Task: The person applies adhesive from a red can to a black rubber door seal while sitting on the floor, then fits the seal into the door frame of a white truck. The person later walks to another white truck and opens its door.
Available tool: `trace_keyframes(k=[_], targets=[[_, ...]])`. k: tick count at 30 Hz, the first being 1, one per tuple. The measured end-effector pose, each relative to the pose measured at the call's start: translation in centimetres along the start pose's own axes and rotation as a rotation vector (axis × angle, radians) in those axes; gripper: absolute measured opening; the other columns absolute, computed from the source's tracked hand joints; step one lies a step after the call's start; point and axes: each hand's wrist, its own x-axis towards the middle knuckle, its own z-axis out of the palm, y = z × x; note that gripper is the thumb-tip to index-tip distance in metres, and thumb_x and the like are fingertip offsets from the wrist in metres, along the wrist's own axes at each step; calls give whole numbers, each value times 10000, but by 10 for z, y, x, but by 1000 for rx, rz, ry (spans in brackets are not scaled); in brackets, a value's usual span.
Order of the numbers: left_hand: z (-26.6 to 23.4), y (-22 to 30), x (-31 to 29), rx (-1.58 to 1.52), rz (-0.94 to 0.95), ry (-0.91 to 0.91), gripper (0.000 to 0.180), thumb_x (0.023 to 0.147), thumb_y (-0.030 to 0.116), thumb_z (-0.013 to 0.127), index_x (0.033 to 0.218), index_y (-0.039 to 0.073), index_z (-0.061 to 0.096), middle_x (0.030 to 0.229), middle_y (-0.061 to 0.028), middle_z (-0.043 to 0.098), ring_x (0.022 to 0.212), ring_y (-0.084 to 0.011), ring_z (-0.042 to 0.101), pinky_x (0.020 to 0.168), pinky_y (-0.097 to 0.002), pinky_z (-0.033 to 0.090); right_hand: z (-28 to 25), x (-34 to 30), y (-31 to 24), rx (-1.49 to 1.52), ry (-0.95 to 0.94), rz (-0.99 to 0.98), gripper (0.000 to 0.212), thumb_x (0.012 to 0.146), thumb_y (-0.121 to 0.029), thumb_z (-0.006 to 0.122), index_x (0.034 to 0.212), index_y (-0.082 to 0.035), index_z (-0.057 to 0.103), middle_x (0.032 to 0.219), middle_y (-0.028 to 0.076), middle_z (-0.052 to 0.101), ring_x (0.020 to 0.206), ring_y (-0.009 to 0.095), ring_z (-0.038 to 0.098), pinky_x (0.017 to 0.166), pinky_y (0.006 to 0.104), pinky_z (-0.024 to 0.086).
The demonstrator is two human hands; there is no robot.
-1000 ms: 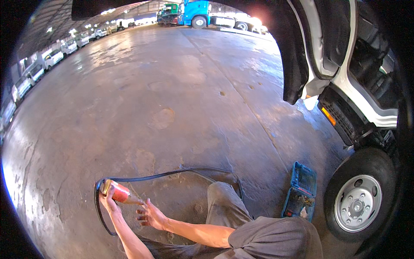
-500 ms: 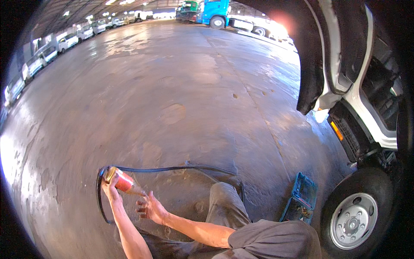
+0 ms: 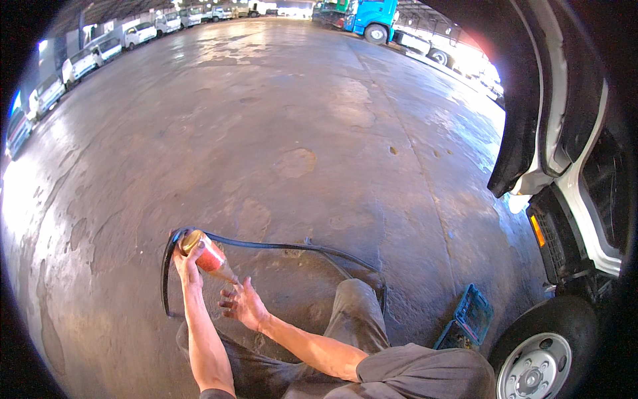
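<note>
My left hand [image 3: 189,261] is closed round a bottle [image 3: 211,259] with a red label and a gold-coloured end. The bottle tilts, its narrow end slanting down toward my right hand [image 3: 244,306]. That hand is open, fingers apart, just below the narrow end; whether a fingertip touches it I cannot tell. A long black rubber strip [image 3: 266,245] bends behind my left hand. One part hangs down on the left, and the other runs right past my knee. Whether my left fingers also grip the strip is hidden.
At lower right, a blue plastic case [image 3: 474,312] lies with its lid raised, beside a truck wheel [image 3: 535,372]. White truck bodywork [image 3: 585,199] rises on the right. Far off stand a blue truck [image 3: 375,18] and a row of white vehicles [image 3: 137,33] on the concrete floor [image 3: 292,133].
The view has shifted, so the surroundings sit farther right in the picture. My left hand still holds the tilted bottle, and my right hand stays open below its narrow end.
</note>
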Motion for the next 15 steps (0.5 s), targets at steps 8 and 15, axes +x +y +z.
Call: trace_keyframes(k=[8, 15], targets=[[7, 4, -6, -66, 12, 2, 947, 647, 164, 822, 1433, 57, 304, 1274, -93, 509, 1183, -227, 483, 1058, -381, 312, 5, -3, -1, -8, 22, -1, 750, 826, -746, 365, 1376, -237, 322, 1144, 39, 504, 1014, 229, 537, 832, 415, 461], [6, 6, 0, -11, -43, 19, 867, 654, 119, 796, 1396, 51, 352, 1238, -82, 539, 1148, -219, 513, 1036, -381, 345, 7, -4, 1, 27, -22, -10, 765, 822, -742, 377, 1395, -241, 302, 1159, 43, 505, 1010, 227, 545, 827, 429, 466]])
